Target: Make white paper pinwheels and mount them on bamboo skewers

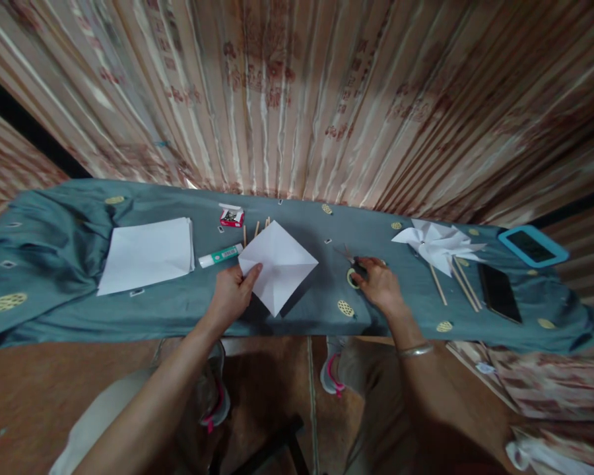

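Observation:
My left hand pinches the left corner of a white square of paper, thumb on top. The square is turned like a diamond, with crease lines crossing at its middle, and is held over the cloth. To its right, my right hand is closed on the dark handle of a pair of scissors, whose thin blades point up and left. A yellowish ring, perhaps a handle loop or tape, shows beside the fingers. A glue stick lies just beyond my left hand, and several wooden sticks are partly hidden behind the square.
A stack of white paper lies on the left. A small red box stands open near the back. On the right are white paper pinwheels on sticks, a dark phone and a blue-framed tablet. A curtain hangs behind the cloth-covered table.

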`<state>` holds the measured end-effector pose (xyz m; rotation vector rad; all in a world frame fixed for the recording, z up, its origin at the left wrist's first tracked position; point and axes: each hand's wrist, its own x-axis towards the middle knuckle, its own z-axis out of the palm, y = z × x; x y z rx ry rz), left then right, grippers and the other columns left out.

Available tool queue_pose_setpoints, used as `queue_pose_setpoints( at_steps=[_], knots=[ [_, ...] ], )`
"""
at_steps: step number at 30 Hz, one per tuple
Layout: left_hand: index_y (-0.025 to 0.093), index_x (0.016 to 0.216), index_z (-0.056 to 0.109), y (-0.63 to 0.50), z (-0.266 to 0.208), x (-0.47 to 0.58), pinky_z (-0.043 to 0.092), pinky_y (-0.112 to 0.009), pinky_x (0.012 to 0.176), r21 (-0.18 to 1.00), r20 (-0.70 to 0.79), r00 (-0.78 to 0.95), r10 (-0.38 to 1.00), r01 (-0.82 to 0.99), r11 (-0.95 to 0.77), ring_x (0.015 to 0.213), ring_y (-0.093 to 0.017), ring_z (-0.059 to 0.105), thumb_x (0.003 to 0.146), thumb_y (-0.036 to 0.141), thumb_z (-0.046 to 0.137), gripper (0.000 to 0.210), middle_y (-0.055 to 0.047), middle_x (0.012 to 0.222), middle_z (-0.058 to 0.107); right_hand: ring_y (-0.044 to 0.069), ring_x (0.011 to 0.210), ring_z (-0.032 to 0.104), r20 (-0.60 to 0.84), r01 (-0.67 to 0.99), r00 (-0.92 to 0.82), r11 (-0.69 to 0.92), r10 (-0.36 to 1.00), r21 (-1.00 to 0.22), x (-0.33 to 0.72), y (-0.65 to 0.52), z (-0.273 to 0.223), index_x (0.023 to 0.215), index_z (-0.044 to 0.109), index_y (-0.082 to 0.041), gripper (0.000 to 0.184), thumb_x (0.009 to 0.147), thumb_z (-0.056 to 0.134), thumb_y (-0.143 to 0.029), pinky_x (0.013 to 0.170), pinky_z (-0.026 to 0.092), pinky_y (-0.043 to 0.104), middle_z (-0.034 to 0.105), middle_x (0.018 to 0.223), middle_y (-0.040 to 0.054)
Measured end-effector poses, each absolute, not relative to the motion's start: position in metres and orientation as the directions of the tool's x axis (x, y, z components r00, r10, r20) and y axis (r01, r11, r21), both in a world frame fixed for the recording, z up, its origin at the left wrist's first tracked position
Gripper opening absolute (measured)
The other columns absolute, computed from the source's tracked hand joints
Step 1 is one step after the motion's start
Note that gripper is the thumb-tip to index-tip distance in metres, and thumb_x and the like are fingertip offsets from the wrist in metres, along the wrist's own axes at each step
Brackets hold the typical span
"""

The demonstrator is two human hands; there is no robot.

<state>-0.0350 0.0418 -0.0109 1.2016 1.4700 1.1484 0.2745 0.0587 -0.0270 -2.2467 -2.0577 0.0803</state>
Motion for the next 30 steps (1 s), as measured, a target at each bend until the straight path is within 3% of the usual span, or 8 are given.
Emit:
queue_pose_setpoints(
  at_steps=[9,11,13,15,17,19,21,30],
  knots=[
    [0.017,0.061,0.067,0.049,-0.014,-0.031,0.049,-0.025,0.050,0.994,-0.096,-0.160,0.982,0.034,0.103,0.053,-0.018,0.061,0.073,0.028,0.070,0.017,-0.003,0.057,0.066,0.031,0.090,0.071,-0.090,0.995,0.097,-0.093,0.991,0.047,0.271,0.052,-0.021,0.116,0.065,-0.013,0.033,0.088,0.050,-0.022,0.077,0.051,0.037,0.074,0.095,0.0187],
    [0.017,0.066,0.070,0.052,-0.015,-0.032,0.052,-0.026,0.059,0.996,-0.079,-0.194,0.978,0.022,0.084,0.069,-0.022,0.067,0.069,0.027,0.074,0.011,-0.003,0.063,0.070,0.030,0.091,0.071,-0.065,0.987,0.144,-0.148,0.987,-0.058,0.276,0.052,-0.021,0.113,0.067,-0.015,0.032,0.085,0.054,-0.023,0.077,0.051,0.037,0.075,0.094,0.0158],
    [0.017,0.072,0.072,0.054,-0.015,-0.031,0.054,-0.027,0.069,0.998,-0.070,-0.229,0.971,-0.018,0.068,0.082,-0.024,0.069,0.064,0.024,0.078,0.012,-0.004,0.074,0.074,0.027,0.087,0.071,-0.064,0.915,0.222,-0.231,0.973,-0.332,0.279,0.051,-0.021,0.110,0.068,-0.017,0.033,0.079,0.059,-0.024,0.073,0.053,0.035,0.075,0.093,0.0121],
    [0.017,0.077,0.073,0.057,-0.014,-0.029,0.054,-0.030,0.076,0.997,-0.067,-0.245,0.967,-0.056,0.055,0.085,-0.024,0.069,0.061,0.022,0.079,0.018,-0.004,0.082,0.076,0.025,0.079,0.071,-0.144,0.654,0.275,-0.295,0.950,-0.696,0.276,0.050,-0.019,0.106,0.068,-0.018,0.035,0.072,0.067,-0.028,0.064,0.053,0.032,0.075,0.086,0.0088],
    [0.016,0.077,0.073,0.059,-0.013,-0.026,0.054,-0.031,0.079,0.997,-0.063,-0.259,0.964,-0.067,0.047,0.083,-0.023,0.069,0.060,0.021,0.079,0.019,-0.005,0.087,0.077,0.023,0.072,0.070,-0.242,0.246,0.228,-0.296,0.943,-0.923,0.266,0.047,-0.017,0.100,0.068,-0.019,0.041,0.064,0.075,-0.036,0.057,0.053,0.030,0.074,0.080,0.0065],
    [0.015,0.077,0.072,0.062,-0.011,-0.023,0.054,-0.031,0.079,0.997,-0.059,-0.269,0.961,-0.072,0.042,0.082,-0.023,0.068,0.060,0.021,0.078,0.019,-0.005,0.088,0.077,0.021,0.071,0.069,-0.259,-0.069,0.128,-0.252,0.957,-0.965,0.249,0.042,-0.015,0.097,0.068,-0.022,0.048,0.056,0.082,-0.042,0.059,0.053,0.030,0.074,0.082,0.0054],
    [0.015,0.078,0.071,0.063,-0.009,-0.020,0.054,-0.031,0.078,0.996,-0.058,-0.277,0.959,-0.086,0.036,0.083,-0.024,0.068,0.059,0.020,0.078,0.020,-0.004,0.084,0.076,0.018,0.067,0.067,-0.245,-0.200,0.026,-0.235,0.969,-0.951,0.229,0.039,-0.014,0.094,0.068,-0.022,0.049,0.055,0.084,-0.046,0.059,0.052,0.030,0.074,0.082,0.0056],
    [0.018,0.076,0.071,0.066,-0.012,-0.015,0.053,-0.030,0.080,0.998,0.020,-0.268,0.963,0.064,-0.003,0.090,-0.026,0.068,0.063,0.020,0.077,0.014,-0.004,0.084,0.076,0.018,0.081,0.064,-0.036,-0.116,0.152,-0.018,0.988,-0.993,0.171,0.052,-0.006,0.097,0.062,-0.024,0.059,0.047,0.087,-0.045,0.074,0.052,0.032,0.072,0.088,0.0008]
  ],
)
